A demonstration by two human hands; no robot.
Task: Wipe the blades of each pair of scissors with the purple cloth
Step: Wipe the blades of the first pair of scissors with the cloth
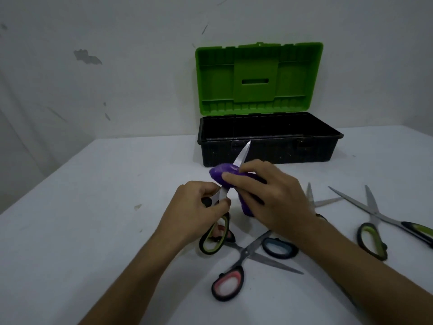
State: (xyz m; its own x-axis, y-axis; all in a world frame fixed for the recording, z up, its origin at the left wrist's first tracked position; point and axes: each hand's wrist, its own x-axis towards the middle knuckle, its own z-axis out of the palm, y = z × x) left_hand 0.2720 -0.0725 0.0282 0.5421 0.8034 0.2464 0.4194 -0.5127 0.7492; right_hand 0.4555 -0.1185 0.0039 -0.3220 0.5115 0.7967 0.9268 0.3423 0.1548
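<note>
White tabletop [82, 207] fills the lower view, backed by a scuffed pale wall [117, 55].

Nearest, at 6 o'clock, lies a pair of pink-and-blue-handled scissors [246, 253], blades spread, flat on the surface. Its blue loop sits just under the right forearm.

At 4 o'clock, well right of centre, a pair of green-handled scissors [379, 219] lies open, blades pointing toward 11 o'clock. Another pair of blades [321, 200] shows at 3 o'clock, its handles hidden behind the right wrist.

At centre, the left hand [196, 209] grips the held scissors [218, 221] near the pivot, thumb and fingers curled round the handle shanks; the green-lined loop hangs below the hand toward 6 o'clock. One blade rises toward 1 o'clock, its tip crossing the front wall of the toolbox in view.

The right hand [269, 195] pinches the purple cloth [225, 173] round the middle of that blade, thumb on the near side, fingers wrapped over the top. Part of the cloth hangs beneath the palm.

Farthest, at 12 o'clock, a black toolbox [269, 146] stands open on the tabletop, its green lid [257, 78] upright against the wall.
</note>
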